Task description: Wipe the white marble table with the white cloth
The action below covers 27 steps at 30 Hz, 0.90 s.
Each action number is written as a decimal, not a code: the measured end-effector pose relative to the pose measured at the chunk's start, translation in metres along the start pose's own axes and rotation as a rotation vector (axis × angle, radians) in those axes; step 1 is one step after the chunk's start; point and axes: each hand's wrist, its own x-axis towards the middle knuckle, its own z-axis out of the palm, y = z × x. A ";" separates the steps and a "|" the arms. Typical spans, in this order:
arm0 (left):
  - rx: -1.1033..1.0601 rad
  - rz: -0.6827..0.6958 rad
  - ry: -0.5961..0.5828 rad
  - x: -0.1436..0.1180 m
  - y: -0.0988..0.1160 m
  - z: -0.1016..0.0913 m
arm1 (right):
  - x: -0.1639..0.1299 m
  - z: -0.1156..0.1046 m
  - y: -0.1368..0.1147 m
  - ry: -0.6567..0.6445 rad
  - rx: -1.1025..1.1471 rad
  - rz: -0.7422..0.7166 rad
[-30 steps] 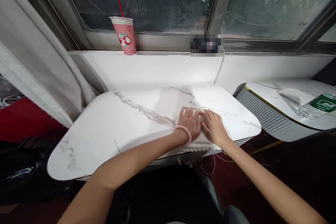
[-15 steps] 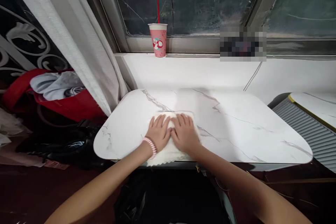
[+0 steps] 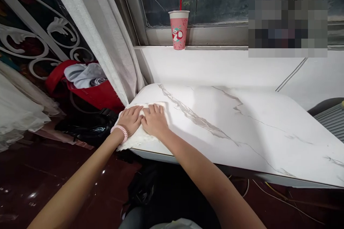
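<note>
— Since a second ago our hands and the cloth (image 3: 134,136) have slid from the right part of the table (image 3: 242,128) to its left corner, next to the curtain (image 3: 88,32).

— Yes, and we press it the same way as before: left hand (image 3: 130,118) and right hand (image 3: 154,120) side by side, thumbs touching, palms flat on top.

— Our fingers lie straight and nearly together, spread on the cloth rather than gripping it. We hold it down by weight, so it stays flat on the marble.

— Its near edge hangs a little over the table's rim, under our left wrist with the pink band (image 3: 121,132).

— Let us count. One cloth, two hands, one table under us.

— One pink cup (image 3: 178,29) with one red straw, upright on the sill, well apart from us.

— One red basket (image 3: 94,93) with clothes, down on the floor left of the table. A corner of a second table (image 3: 330,118) shows at far right.
</note>
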 end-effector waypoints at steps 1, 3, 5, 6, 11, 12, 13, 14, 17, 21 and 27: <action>-0.001 0.008 -0.014 0.008 0.013 0.000 | -0.003 -0.005 0.012 0.005 -0.001 0.003; -0.017 0.026 -0.036 0.024 0.048 0.000 | -0.010 -0.018 0.044 0.019 -0.003 0.007; -0.046 0.041 -0.066 0.043 0.092 0.001 | -0.023 -0.037 0.084 0.053 -0.009 0.011; -0.063 0.060 -0.075 0.051 0.118 0.001 | -0.032 -0.048 0.106 0.076 -0.025 0.020; -0.179 0.200 -0.082 0.076 0.278 -0.001 | -0.116 -0.124 0.226 0.168 -0.150 0.165; -0.209 0.255 -0.109 0.075 0.313 -0.002 | -0.141 -0.142 0.249 0.186 -0.175 0.194; -0.244 0.313 -0.121 0.072 0.348 -0.004 | -0.168 -0.161 0.270 0.203 -0.191 0.219; -0.278 0.368 -0.132 0.067 0.382 -0.006 | -0.195 -0.179 0.288 0.208 -0.202 0.241; -0.332 0.501 -0.107 0.048 0.468 -0.012 | -0.274 -0.225 0.326 0.240 -0.280 0.402; -0.371 0.604 -0.089 0.031 0.523 -0.018 | -0.328 -0.255 0.334 0.267 -0.349 0.600; -0.425 0.707 -0.077 0.044 0.510 -0.013 | -0.312 -0.251 0.319 0.253 -0.429 0.699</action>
